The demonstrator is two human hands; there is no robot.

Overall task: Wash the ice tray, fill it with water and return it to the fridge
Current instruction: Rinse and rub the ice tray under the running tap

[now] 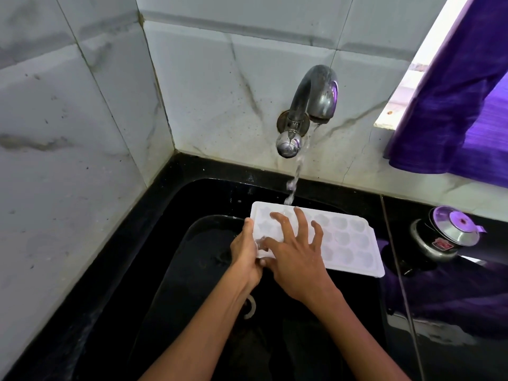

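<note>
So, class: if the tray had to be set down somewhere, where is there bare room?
Free: the black counter strip between the left tiled wall and the sink, and the sink floor left of the left hand. Crowded: under the tap, where the right hand rubs the ice tray, and around the cooker.

Left hand (245,253) curled, gripping an edge, thumb on top; right hand (295,253) spread flat, fingers splayed, pressing down; forearms converging.

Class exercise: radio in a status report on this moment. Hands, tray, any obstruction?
Left hand grips tray edge; right hand spread on top. Tray over sink, tap water hitting its far edge. Nothing in the way.
</note>
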